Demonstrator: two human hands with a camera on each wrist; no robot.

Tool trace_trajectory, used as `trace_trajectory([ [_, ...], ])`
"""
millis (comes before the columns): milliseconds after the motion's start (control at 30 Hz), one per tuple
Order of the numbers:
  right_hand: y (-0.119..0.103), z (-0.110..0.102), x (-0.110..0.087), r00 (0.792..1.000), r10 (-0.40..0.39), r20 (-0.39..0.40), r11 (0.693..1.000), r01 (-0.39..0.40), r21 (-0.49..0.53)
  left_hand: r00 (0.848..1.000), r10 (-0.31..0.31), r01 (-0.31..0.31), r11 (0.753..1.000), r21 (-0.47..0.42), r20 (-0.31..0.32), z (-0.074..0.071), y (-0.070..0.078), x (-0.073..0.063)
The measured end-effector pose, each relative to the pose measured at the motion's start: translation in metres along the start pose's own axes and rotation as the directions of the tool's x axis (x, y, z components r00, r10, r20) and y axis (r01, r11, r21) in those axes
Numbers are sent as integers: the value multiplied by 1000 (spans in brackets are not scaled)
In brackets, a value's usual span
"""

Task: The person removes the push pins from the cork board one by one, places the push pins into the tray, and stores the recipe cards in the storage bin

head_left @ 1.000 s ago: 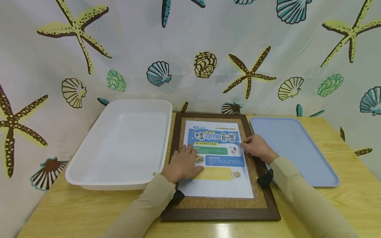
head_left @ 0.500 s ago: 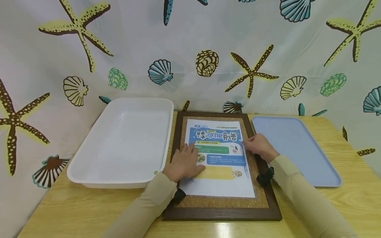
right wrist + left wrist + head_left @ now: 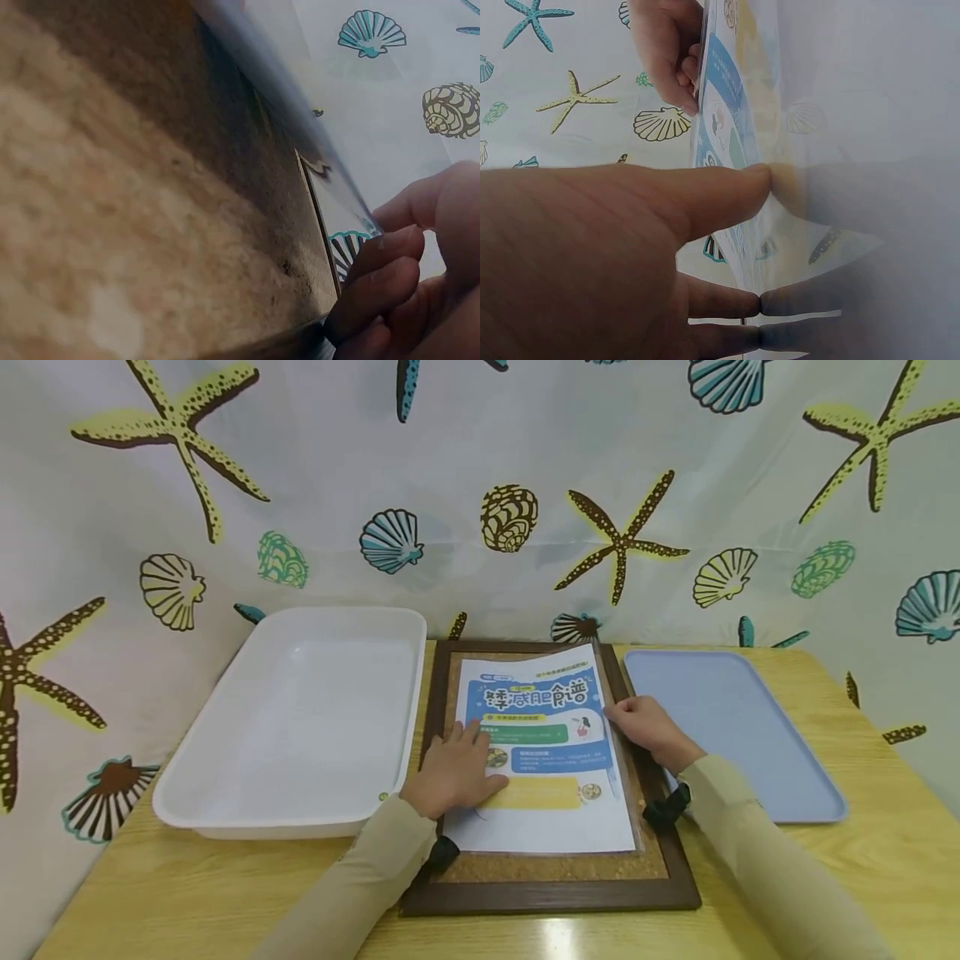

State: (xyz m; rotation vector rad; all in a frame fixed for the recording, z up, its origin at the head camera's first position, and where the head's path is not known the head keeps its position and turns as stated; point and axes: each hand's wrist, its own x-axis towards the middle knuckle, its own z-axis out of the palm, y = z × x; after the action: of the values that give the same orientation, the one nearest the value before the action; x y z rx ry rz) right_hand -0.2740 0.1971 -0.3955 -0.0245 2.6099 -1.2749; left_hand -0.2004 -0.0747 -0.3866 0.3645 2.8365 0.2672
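Note:
A printed sheet (image 3: 536,831) under glossy clear film lies over a cork board (image 3: 555,867) with a dark brown frame (image 3: 551,897). My left hand (image 3: 456,768) rests on the sheet's left half with fingers spread. In the left wrist view, its thumb and fingertips meet their own reflections in the shiny surface. At the right edge, my right hand (image 3: 647,725) pinches the sheet between thumb and curled fingers. The right wrist view shows that sheet edge (image 3: 281,97) raised off the cork (image 3: 90,217), which is in shadow beneath it.
A deep white tub (image 3: 300,718) stands to the left of the frame. To the right lies a shallow light blue tray (image 3: 735,735), partly behind the right forearm. Everything sits on a wooden table (image 3: 877,860) before a shell-patterned curtain (image 3: 450,460).
The sheet's right side has been lifted, and its top right corner now rises over the frame's top bar. My left hand stays in place; my right hand keeps its grip. The head view shifts slightly.

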Motion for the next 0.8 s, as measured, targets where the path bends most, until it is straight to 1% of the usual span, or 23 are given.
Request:
trace_trajectory([
  [67,-1,1,0,999,-34,3,999,34,-11,1000,-3,3,1000,-5,1,-1,-1,-1],
  [133,0,0,-1,997,-67,24,998,67,-14,1000,-1,1,1000,-15,2,-2,-1,-1],
  [233,4,-3,-3,990,-104,98,995,103,12,1000,4,-4,1000,-11,3,-2,-1,-1],
  [333,8,-6,-5,966,-162,200,986,150,72,1000,9,-9,1000,-11,-2,-1,0,-1],
  [433,10,-6,-9,939,-207,276,976,177,129,1000,11,-11,1000,-18,-7,1,0,-3],
  [467,10,-5,-10,932,-219,288,973,187,135,1000,11,-11,1000,-21,-8,2,0,-4],
  [500,11,-5,-11,930,-221,293,972,187,140,1000,12,-12,1000,-25,-11,2,0,-4],
  [667,11,-4,-10,926,-239,292,970,215,110,1000,16,-17,1000,-26,-22,2,-1,-4],
  [800,12,-6,-7,902,-287,323,958,270,97,1000,5,-5,1000,-11,-26,0,-1,-3],
])
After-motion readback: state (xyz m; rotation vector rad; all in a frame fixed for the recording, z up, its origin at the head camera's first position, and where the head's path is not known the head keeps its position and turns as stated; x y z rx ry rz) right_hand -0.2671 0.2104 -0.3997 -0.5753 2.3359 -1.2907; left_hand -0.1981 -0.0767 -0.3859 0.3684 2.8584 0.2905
